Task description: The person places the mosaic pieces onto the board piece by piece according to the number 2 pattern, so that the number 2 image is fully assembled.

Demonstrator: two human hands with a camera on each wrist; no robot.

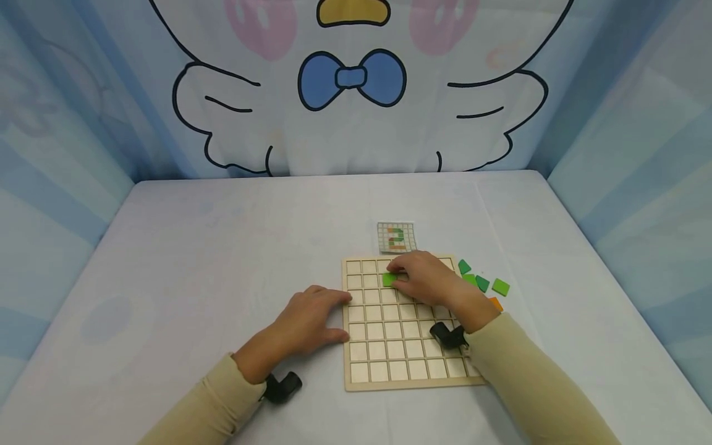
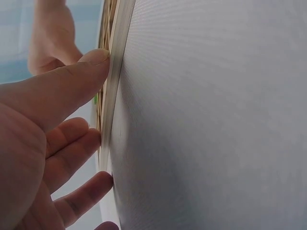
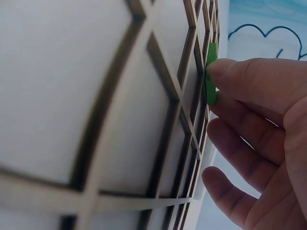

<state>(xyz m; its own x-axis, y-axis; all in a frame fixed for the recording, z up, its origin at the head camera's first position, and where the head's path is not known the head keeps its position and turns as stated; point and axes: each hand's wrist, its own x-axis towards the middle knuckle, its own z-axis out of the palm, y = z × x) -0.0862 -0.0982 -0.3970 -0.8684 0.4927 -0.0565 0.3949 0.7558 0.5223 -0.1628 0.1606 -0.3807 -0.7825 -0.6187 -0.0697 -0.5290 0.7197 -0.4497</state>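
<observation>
My right hand (image 1: 425, 278) is over the upper part of a wooden grid board (image 1: 346, 364). Between thumb and fingertip it pinches a light green square tile (image 1: 388, 280). In the right wrist view the tile (image 3: 210, 86) stands on edge to the camera, right at the grid's raised strips. My left hand (image 1: 311, 318) touches the board's left edge, thumb and fingers spread apart. Seen from the left wrist, the thumb (image 2: 96, 60) rests on the board's side (image 2: 114, 81), with the other fingers farther along that edge.
Behind the board lies a small pattern card (image 1: 397, 237) with a coloured grid design. Right of the board are loose tiles: dark green ones (image 1: 482, 283), light green ones (image 1: 500, 287) and an orange one (image 1: 495, 303), close to the right forearm. Printed curtains surround the white table (image 1: 222, 247).
</observation>
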